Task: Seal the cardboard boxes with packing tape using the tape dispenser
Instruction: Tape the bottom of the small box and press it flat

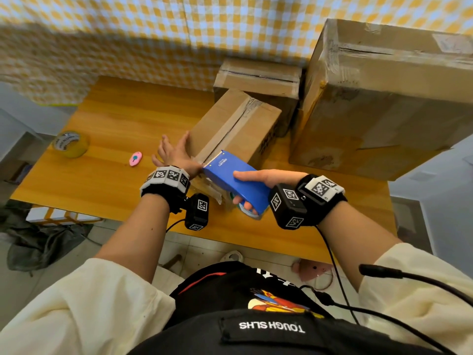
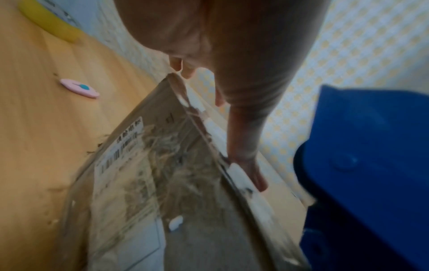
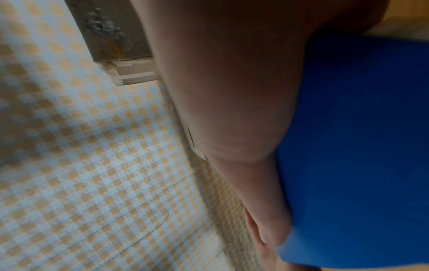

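A small cardboard box (image 1: 238,124) lies slanted on the wooden table (image 1: 110,175), its centre seam running toward me. My left hand (image 1: 174,152) rests against the box's near left edge with straight fingers; in the left wrist view the left hand (image 2: 232,91) lies along the top edge of the box (image 2: 144,183). My right hand (image 1: 256,185) grips the blue tape dispenser (image 1: 238,180), whose front end sits at the near end of the seam. The dispenser (image 3: 359,146) fills the right wrist view beside my thumb (image 3: 232,110).
A yellow tape roll (image 1: 71,144) and a pink cutter (image 1: 135,158) lie on the table's left part. Two more boxes stand behind: a medium one (image 1: 258,80) and a large one (image 1: 384,98) at the right. A checked cloth (image 1: 153,34) hangs behind.
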